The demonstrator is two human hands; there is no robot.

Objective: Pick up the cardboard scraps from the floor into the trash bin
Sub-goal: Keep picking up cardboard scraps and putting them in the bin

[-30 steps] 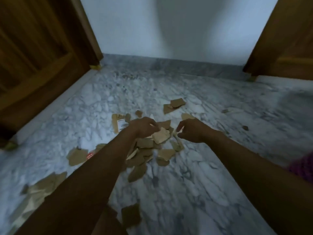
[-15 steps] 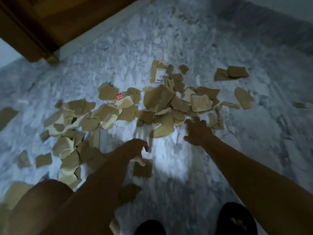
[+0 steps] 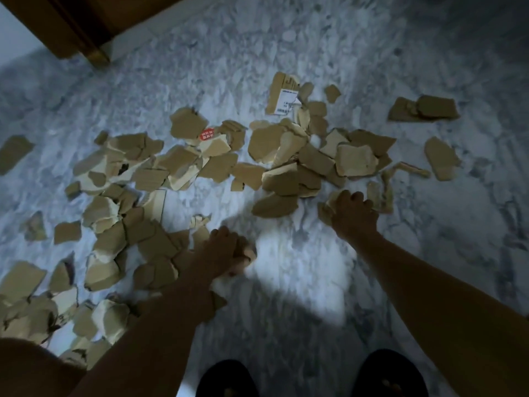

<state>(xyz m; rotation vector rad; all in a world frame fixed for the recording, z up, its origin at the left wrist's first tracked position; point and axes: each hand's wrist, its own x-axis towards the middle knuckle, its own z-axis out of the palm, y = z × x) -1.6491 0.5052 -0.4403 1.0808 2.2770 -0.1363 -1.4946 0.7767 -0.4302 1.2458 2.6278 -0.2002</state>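
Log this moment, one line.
left hand: curled, blurred; right hand: on torn brown cardboard scraps; grips: unclear; trash bin: unseen

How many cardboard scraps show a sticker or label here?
2: the scrap with a white label, far centre, and the scrap with a red sticker, left of it and nearer. Others may be hidden underneath.
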